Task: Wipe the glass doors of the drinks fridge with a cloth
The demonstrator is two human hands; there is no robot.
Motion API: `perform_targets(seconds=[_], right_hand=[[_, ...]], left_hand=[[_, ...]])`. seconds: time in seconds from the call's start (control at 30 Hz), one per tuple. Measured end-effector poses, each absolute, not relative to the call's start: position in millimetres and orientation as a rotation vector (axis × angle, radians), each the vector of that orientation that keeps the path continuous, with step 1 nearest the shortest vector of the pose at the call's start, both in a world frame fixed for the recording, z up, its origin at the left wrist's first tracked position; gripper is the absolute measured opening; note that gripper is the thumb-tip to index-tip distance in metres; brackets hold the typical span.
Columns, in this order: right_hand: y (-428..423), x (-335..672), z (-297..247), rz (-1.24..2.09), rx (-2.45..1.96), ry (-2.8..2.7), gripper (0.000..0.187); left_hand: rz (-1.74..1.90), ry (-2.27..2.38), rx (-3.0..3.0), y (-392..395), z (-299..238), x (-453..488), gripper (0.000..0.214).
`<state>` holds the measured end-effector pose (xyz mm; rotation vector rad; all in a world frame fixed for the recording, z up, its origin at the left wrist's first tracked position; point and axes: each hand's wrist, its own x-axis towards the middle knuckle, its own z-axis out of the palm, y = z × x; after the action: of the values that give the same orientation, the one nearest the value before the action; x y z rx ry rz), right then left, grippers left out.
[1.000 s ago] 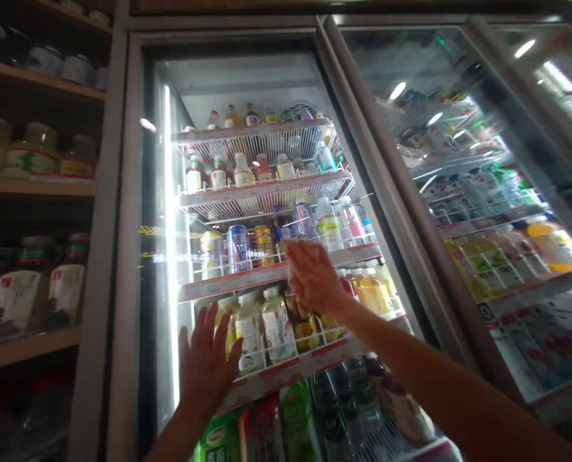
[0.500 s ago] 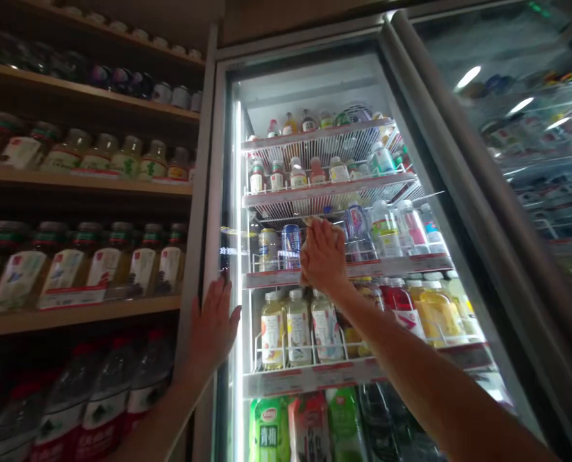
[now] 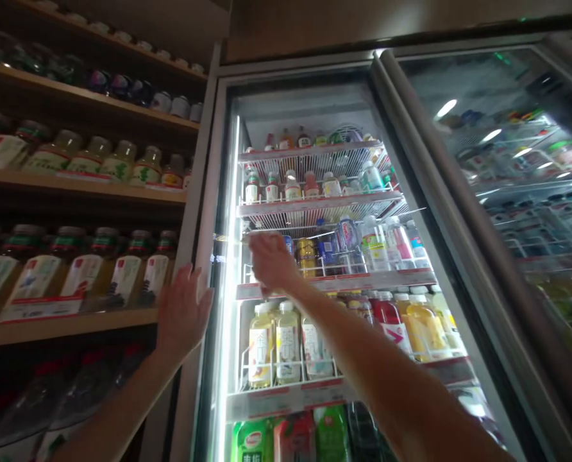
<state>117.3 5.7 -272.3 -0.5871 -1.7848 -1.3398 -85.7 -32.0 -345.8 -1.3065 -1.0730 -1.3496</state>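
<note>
Fingers of the left hand [image 3: 183, 314] are straight and spread wide, gripping nothing, with the palm turned to the fridge frame [image 3: 208, 192]. They seem to rest on it (the dim light hides the actual contact). Fingers of the right hand [image 3: 270, 260] are bent, with the back of the hand toward the camera. Whether they grip anything cannot be told, since the hand itself covers them.

That hand sits at the left end of a shelf rail [image 3: 363, 281] in the lit fridge, with the forearm running down to five o'clock. At three o'clock from it stand the cans [image 3: 306, 251], gold and blue, just beside the knuckles. Clear bottles [image 3: 375, 240] follow further along the same rail. At six o'clock, one shelf down, pale yellow bottles [image 3: 261, 340] stand upright in a row. At twelve o'clock, one shelf up, are small capped bottles [image 3: 293, 186].

From the left hand, at nine o'clock, white-labelled jars [image 3: 81, 276] line a wooden shelf [image 3: 74, 321] (all in shadow). Far off at three o'clock a neighbouring glass door [image 3: 531, 179] throws back ceiling lights.
</note>
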Motion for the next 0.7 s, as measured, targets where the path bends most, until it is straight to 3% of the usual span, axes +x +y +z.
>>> perform_targets(seconds=[0.2,0.33,0.43,0.7], right_hand=[[3.5,311.0,-247.8,-1.159,-1.014,-1.243,0.052],[1.2,369.9,-257.8,-1.036,-1.121,-0.947,0.059],[3.2,333.9,-251.0,-1.076,-1.108,-0.998,0.060],[3.8,133.9,-245.2,-1.282,-0.697,-1.755,0.054]], left_hand=[[-1.351,-1.061,-1.328,-25.1,-314.0,-55.1,0.055],[-1.339,-1.099,-1.375,-7.8,-308.1,-32.6,0.058],[-1.314,-1.132,-1.391,5.2,-313.3,-22.7,0.062],[-1.445,-1.088,-1.250,-8.3,-309.5,-54.8,0.066]])
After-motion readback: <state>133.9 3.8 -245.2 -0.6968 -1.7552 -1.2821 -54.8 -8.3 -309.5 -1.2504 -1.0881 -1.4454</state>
